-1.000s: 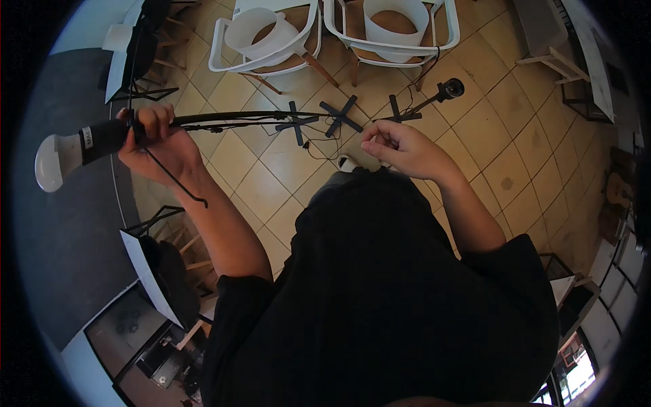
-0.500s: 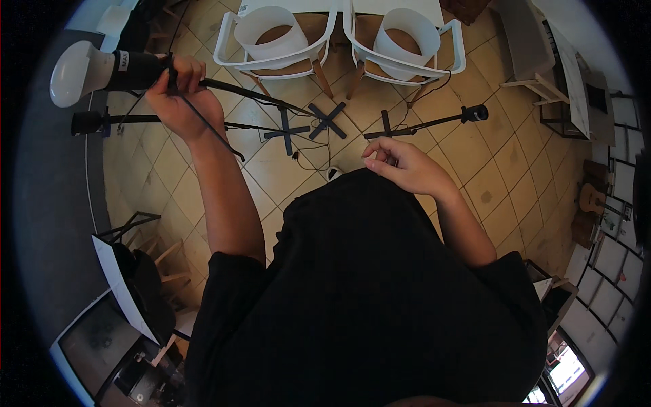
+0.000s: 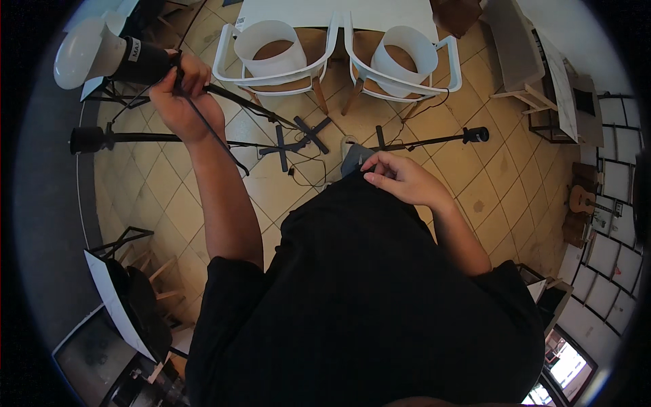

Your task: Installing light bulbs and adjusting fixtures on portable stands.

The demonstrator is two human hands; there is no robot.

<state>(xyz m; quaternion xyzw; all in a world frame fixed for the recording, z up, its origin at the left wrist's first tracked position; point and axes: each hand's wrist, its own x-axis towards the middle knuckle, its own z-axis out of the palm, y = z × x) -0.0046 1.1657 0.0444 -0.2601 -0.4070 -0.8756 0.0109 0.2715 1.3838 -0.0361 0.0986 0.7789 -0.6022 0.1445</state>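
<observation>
Change since earlier frame: Raised further and swung toward the upper left, the left hand (image 3: 182, 95) had carried the black studio lamp head with white dome diffuser (image 3: 108, 60) higher; the right hand (image 3: 401, 180) had hardly shifted.

Head view, left hand: fingers were wrapped in a closed grip around the rear of the lamp head, where it met its thin black stand pole (image 3: 254, 108); a black cable (image 3: 215, 139) trailed down past the wrist.

Head view, right hand: fingers were curled and pressed together, pinching the front of the black shirt (image 3: 366, 298) at the chest; whether anything small sat between them could not be told.

Head view, lamp position: it was held aloft at the upper left, above the tan tiled floor (image 3: 271, 197), dome pointing away to the left.

Head view, surroundings: a second black light stand (image 3: 169, 139) lay near the left forearm, a third black stand (image 3: 434, 141) just beyond the right hand, and two white plastic armchairs (image 3: 339, 54) stood side by side further off.

Doing it well: judging from the grip, a firm hold near the pole joint, with the cable kept slack and clear of the neighbouring stand, would suit best.
</observation>
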